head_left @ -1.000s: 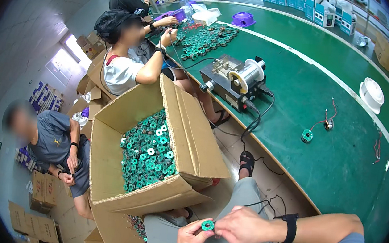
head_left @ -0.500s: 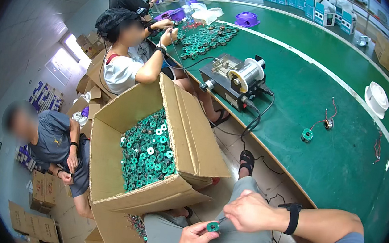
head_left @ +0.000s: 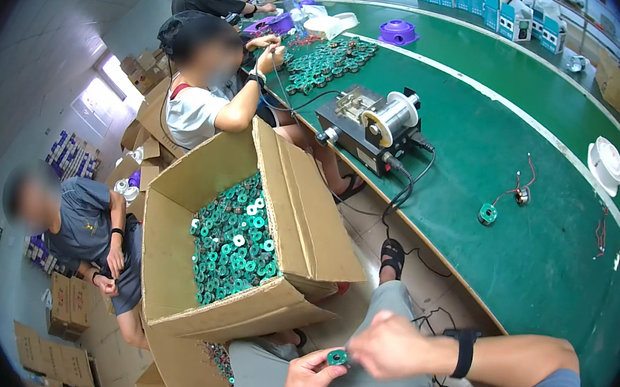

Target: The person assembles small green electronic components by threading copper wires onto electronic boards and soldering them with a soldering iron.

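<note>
Over my lap, my left hand [head_left: 309,382] pinches a small round green circuit board [head_left: 337,357] with a hole in its middle, between thumb and fingers. My right hand [head_left: 392,346], wearing a black wrist strap, is curled closed just to the right of the board. Motion blurs its fingers, and what they grip cannot be made out. In front of me to the left, a large open cardboard box [head_left: 309,201] holds a heap of similar round green parts [head_left: 237,239]. On the bench lie another round green board [head_left: 487,214] and a small metal ring part [head_left: 523,195] joined by red wires.
A black machine with a wire spool [head_left: 393,123] stands on the green bench [head_left: 543,278], its cables hanging over the edge. Farther back lie many green parts [head_left: 327,63] and a purple housing [head_left: 399,32]. A white housing [head_left: 604,165] sits right. Co-workers sit left and beyond.
My right hand has shifted slightly left and down and is now blurred; the thin grey tip seen at its fingers earlier no longer shows clearly. The left hand has barely moved with the green board.
</note>
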A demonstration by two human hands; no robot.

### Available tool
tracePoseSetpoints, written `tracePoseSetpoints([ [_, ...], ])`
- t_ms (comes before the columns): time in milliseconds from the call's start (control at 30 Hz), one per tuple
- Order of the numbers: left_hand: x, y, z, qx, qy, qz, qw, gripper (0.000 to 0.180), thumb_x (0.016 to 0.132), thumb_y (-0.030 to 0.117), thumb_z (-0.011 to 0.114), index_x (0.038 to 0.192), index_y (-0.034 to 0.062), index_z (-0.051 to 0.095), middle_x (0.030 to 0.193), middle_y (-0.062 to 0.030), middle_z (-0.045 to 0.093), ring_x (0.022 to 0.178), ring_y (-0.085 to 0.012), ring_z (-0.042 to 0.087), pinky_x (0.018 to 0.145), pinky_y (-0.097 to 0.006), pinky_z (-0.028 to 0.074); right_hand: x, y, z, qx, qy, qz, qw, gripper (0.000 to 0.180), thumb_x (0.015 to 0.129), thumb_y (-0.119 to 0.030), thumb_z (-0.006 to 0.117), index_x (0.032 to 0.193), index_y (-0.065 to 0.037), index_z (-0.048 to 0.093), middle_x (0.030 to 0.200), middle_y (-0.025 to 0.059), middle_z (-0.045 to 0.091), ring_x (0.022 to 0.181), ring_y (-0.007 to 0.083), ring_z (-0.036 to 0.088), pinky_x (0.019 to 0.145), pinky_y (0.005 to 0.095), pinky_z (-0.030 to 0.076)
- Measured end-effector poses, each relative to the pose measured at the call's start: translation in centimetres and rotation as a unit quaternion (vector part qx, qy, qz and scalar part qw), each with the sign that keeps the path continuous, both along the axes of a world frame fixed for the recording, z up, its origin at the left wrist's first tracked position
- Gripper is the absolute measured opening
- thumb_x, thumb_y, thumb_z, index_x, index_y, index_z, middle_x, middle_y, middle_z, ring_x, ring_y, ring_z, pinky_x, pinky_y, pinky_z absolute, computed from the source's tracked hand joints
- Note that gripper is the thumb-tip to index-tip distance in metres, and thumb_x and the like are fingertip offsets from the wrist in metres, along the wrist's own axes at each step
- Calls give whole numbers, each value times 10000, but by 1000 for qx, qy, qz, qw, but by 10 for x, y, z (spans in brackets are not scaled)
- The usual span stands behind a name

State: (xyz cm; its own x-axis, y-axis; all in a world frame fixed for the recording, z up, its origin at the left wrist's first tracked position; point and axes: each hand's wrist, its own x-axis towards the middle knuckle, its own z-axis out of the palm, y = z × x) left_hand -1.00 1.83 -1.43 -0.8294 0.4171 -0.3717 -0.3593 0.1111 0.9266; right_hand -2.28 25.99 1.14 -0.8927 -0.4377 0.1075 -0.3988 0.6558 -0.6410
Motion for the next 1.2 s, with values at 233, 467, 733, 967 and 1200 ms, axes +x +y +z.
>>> tracePoseSetpoints([
  [233, 2, -3, 1, 2, 20, 21, 1000, 344, 883, 15, 752, 1217, -29, 682, 1017, -43, 730, 882, -80, 657, 816, -235, 539, 12, -13, 7, -93, 39, 100, 990, 38, 820, -128, 623, 805, -113, 654, 692, 40, 664, 679, 259, 666, 790, 370, 470],
  [467, -3, -1, -8, -7, 15, 38, 999, 333, 884, 22, 756, 1207, -22, 689, 986, -16, 717, 880, -69, 651, 808, -222, 530, 5, -2, -3, -78, 41, 26, 996, 37, 816, -130, 626, 827, -110, 654, 669, 56, 661, 657, 277, 664, 765, 405, 496],
  [733, 6, -21, 0, 24, -21, 50, 998, 354, 913, 17, 705, 1261, -13, 650, 1074, -51, 699, 938, -121, 664, 865, -264, 540, -8, 12, -4, -108, -70, -3, 992, 121, 890, -157, 617, 883, -42, 655, 799, 145, 692, 767, 363, 681, 710, 460, 539],
  [967, 24, -39, 4, 85, 95, -136, 982, 321, 913, 78, 715, 1225, 22, 662, 1303, -90, 596, 1070, -146, 616, 870, -271, 534, 1, -18, 8, -68, -108, 94, 987, 85, 871, -136, 696, 877, -54, 719, 809, 139, 702, 755, 330, 689, 665, 409, 552],
  [1200, 26, -40, 2, -1, 71, -244, 967, 326, 821, 173, 777, 1074, -7, 676, 1149, -135, 631, 908, -213, 627, 810, -314, 540, 24, -53, 17, -32, -173, 86, 981, 53, 797, -48, 755, 833, -14, 738, 741, 109, 719, 628, 198, 696, 583, 287, 536],
])
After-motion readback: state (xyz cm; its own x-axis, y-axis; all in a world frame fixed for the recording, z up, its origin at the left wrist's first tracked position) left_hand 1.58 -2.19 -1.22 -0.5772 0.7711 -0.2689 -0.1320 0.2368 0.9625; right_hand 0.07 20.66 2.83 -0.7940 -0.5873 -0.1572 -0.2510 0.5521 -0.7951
